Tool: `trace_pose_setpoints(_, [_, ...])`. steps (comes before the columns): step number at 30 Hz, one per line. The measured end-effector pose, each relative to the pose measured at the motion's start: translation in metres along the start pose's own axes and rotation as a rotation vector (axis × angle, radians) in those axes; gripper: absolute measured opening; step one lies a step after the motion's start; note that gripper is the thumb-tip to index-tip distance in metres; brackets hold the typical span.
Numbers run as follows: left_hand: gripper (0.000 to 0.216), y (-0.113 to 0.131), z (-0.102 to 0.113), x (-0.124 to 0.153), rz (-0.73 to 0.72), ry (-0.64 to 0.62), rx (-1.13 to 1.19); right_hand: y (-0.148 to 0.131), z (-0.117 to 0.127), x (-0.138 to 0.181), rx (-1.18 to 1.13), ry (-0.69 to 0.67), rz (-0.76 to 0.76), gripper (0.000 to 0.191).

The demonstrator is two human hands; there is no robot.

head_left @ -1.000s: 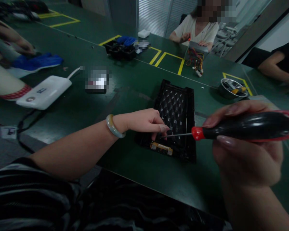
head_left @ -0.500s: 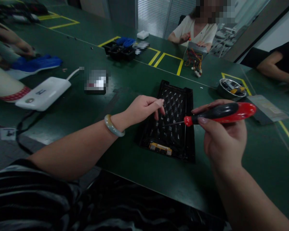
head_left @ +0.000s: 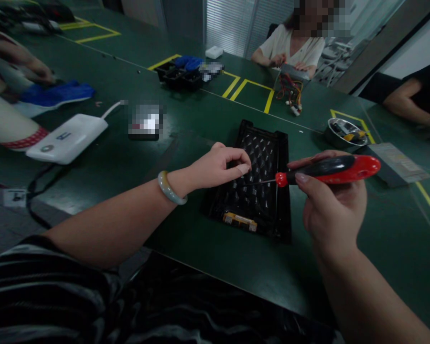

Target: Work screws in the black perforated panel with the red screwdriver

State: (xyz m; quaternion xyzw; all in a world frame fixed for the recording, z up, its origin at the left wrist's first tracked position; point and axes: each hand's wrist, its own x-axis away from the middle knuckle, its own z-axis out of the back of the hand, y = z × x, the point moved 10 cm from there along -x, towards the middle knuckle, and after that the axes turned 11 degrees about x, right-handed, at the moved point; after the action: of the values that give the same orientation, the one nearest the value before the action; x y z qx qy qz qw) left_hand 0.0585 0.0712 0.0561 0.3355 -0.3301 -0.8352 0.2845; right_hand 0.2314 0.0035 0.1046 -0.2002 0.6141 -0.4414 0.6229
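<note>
A black plastic tray (head_left: pixel 263 143) with a gridded floor lies on the green table (head_left: pixel 200 258), a small yellow circuit board (head_left: pixel 239 221) at its near edge. My right hand (head_left: pixel 331 210) grips a red and black screwdriver (head_left: pixel 327 170), held sideways with its thin shaft pointing left over the tray. My left hand (head_left: pixel 218 167), a pale bangle on its wrist, hovers over the tray's left side. Its fingers are pinched together at the screwdriver's tip; what they pinch is too small to see.
A white device (head_left: pixel 66 137) with a cable lies at the left, blue cloth (head_left: pixel 53 93) behind it. A metal bowl (head_left: pixel 345 132) of small parts stands right of the tray. Across the table a person handles a box with coloured wires (head_left: pixel 290 88). Other people's arms show at both edges.
My right hand moved the screwdriver forward, away from the camera and over the tray. My left hand lifted off the tray's floor and closed its fingers at the screwdriver's tip.
</note>
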Motion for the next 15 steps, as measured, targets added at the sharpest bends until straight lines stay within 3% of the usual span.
trace_pose_setpoints(8, [0.036,0.013,-0.019,0.006,-0.065,-0.204,0.051,0.001,0.034,-0.012,-0.156,0.274,-0.042,0.024])
trace_pose_setpoints(15, [0.025,0.007,-0.021,0.003,-0.030,-0.148,0.265,0.003,0.037,-0.013,-0.177,0.301,-0.033,0.022])
